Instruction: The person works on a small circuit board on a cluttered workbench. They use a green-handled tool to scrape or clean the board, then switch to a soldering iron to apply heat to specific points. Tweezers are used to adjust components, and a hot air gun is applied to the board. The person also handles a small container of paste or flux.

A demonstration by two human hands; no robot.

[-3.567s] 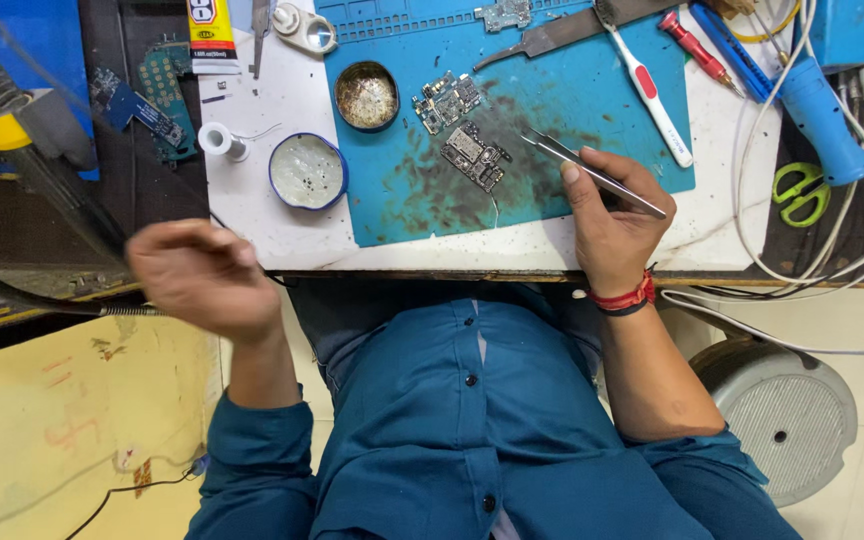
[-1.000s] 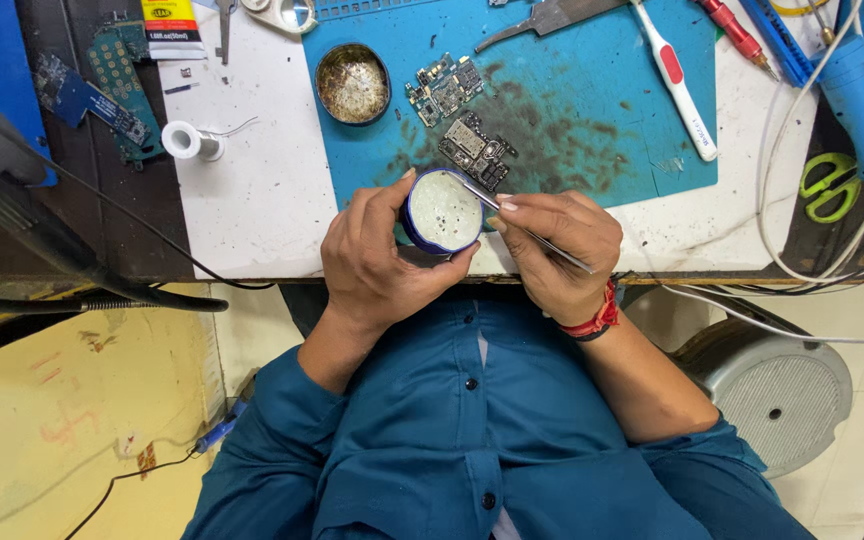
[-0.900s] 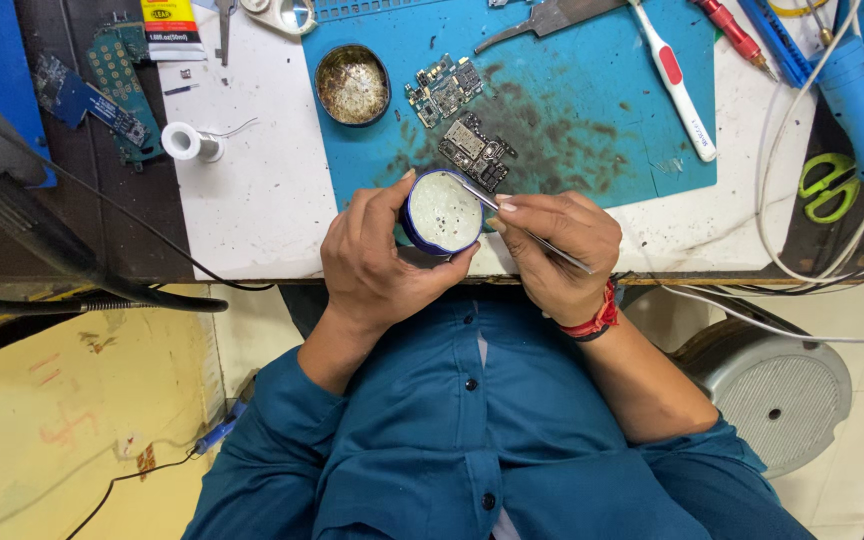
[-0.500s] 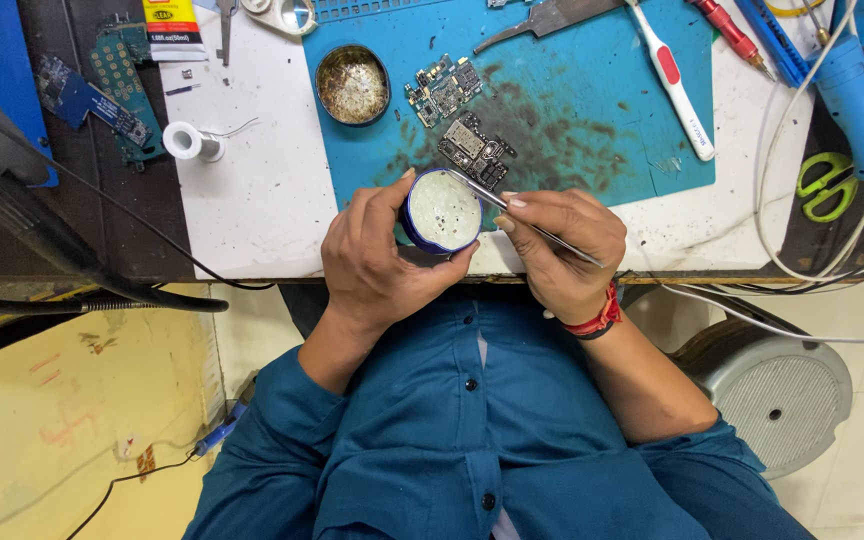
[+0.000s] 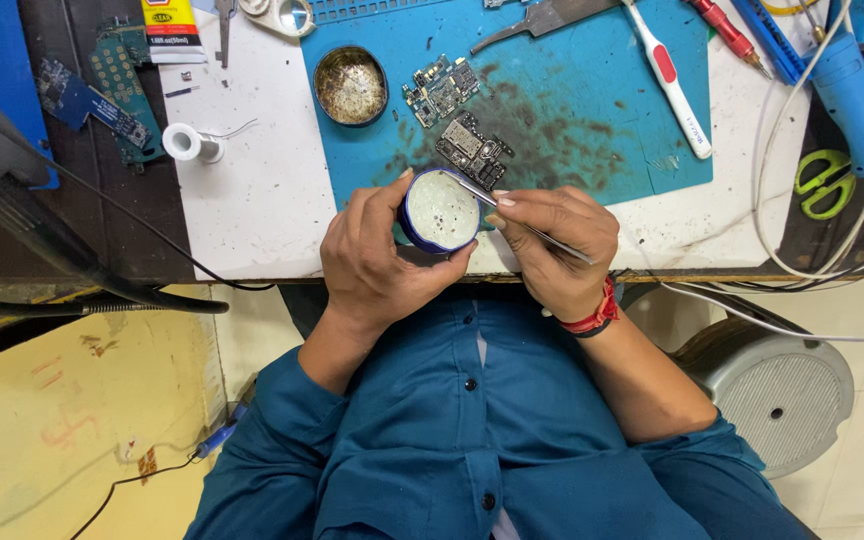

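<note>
Lifted off the white bench since seconds ago, the small round blue-rimmed tin of pale paste (image 5: 441, 210) sits clamped in the left hand (image 5: 377, 260) while the right hand (image 5: 552, 245) pinches thin metal tweezers (image 5: 522, 222), dipping their tip at its rim.

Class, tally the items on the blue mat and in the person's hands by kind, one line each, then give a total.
Circuit boards on the blue mat: 2
Round tins: 2, brown tin, blue tin in left hand
Tweezers in right hand: 1
White-and-red tool: 1
Total: 6
</note>
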